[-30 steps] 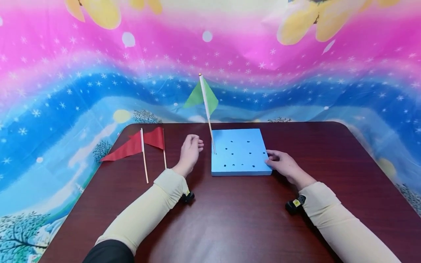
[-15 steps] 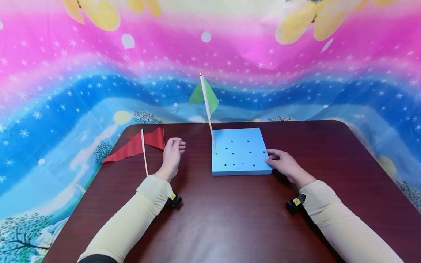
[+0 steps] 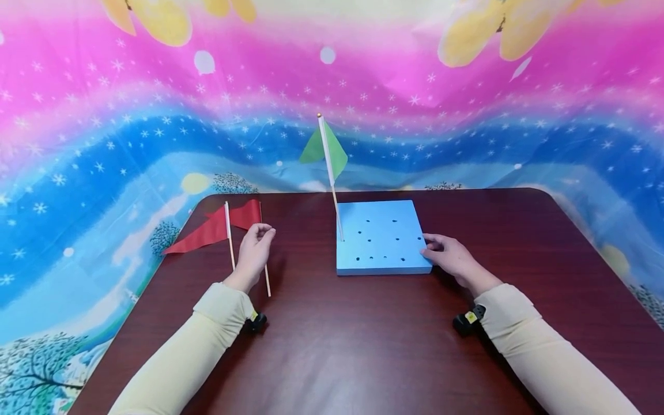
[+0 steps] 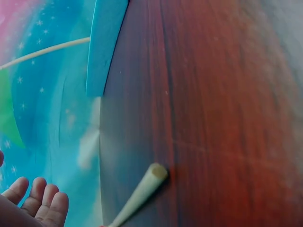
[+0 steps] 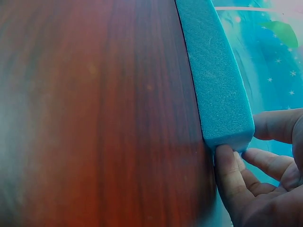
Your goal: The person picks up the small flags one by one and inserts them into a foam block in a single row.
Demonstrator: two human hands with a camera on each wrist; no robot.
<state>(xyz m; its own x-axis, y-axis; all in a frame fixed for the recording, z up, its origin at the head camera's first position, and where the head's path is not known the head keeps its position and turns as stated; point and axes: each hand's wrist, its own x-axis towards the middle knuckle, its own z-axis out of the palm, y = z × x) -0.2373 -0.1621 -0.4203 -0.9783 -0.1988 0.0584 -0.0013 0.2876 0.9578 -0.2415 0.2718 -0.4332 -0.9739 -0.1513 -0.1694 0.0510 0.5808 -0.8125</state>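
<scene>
A blue foam block (image 3: 381,249) dotted with small holes lies on the table. A green flag (image 3: 338,157) stands in a hole near its left edge, its stick leaning a little left. My right hand (image 3: 451,257) holds the block's right side, thumb (image 5: 277,125) on its top edge and fingers against the side face. On the left lie two red flags, an outer one (image 3: 203,231) and an inner one (image 3: 246,214). My left hand (image 3: 252,251) is over the inner flag's stick (image 4: 142,191), fingers (image 4: 40,203) loosely bent with nothing between them.
The dark reddish wooden table (image 3: 332,340) has rounded far corners. A colourful printed cloth (image 3: 394,104) hangs directly behind it and along the sides. A small black camera (image 3: 256,321) is strapped to the left wrist and another camera (image 3: 467,320) to the right.
My left hand has moved left from beside the foam block to the inner red flag, its fingertips drawing closer together. The right hand stays at the block's right side.
</scene>
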